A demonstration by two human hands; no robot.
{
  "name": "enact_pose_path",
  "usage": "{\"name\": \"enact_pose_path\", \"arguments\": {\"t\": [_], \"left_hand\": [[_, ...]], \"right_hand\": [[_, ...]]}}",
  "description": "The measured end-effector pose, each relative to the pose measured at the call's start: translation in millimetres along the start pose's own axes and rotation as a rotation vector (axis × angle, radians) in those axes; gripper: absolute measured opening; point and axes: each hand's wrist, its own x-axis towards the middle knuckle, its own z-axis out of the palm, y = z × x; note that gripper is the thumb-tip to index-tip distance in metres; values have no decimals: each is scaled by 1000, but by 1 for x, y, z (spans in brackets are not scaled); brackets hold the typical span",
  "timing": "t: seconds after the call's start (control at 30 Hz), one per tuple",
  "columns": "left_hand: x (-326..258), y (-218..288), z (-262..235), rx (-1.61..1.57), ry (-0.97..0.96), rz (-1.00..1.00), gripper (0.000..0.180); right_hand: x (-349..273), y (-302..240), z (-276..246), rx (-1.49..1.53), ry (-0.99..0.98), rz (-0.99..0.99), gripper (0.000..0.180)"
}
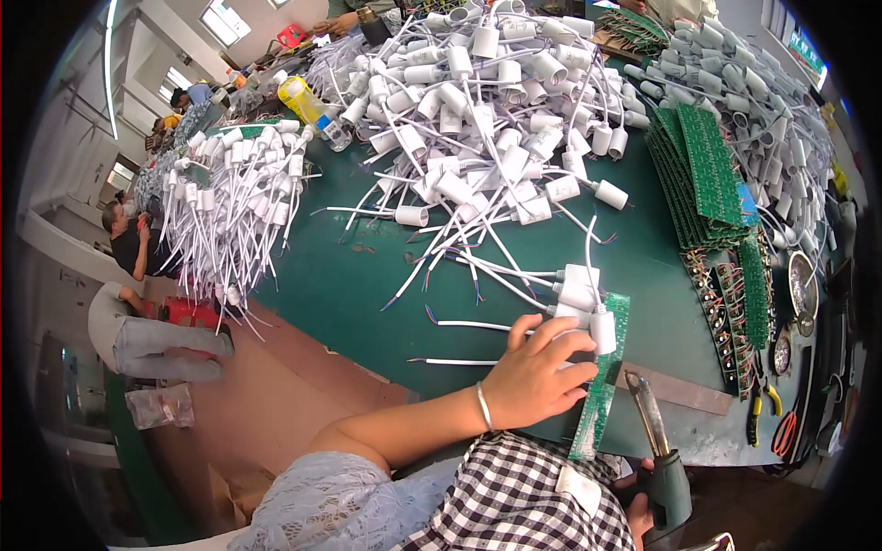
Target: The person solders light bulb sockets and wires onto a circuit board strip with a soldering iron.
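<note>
My left hand (542, 372) is palm down at the table's near edge, its fingers curled over a white plastic cylinder with a cable, mostly hidden under the hand. More white wired cylinders (578, 287) stand in a row just beyond it; one (602, 332) rests on a narrow green circuit board strip (602, 395). Cables with bared coloured ends run leftward from that row. At the lower right, my right hand (638, 514) grips a soldering gun (671, 491) with a dark green body. Its metal barrel points up and away, just right of the strip.
A large heap of white wired cylinders (496, 101) covers the far middle, with another bundle (234, 193) hanging over the left edge. Right, circuit boards (707, 170) are stacked beside pliers (755, 413) and red-handled scissors (785, 433). A metal bar (680, 389) lies near. Other people work beyond.
</note>
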Motion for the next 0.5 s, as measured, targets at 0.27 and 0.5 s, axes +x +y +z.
{"name": "enact_pose_path", "arguments": {"t": [0.27, 0.5], "left_hand": [[-15, -160, -97, 578, 362, -548, 33], [-27, -231, -94, 138, 122, -550, 39]], "right_hand": [[-2, -12, 15, -41, 176, 0, 68], [-1, -29, 18, 69, 18, -9, 62]]}}
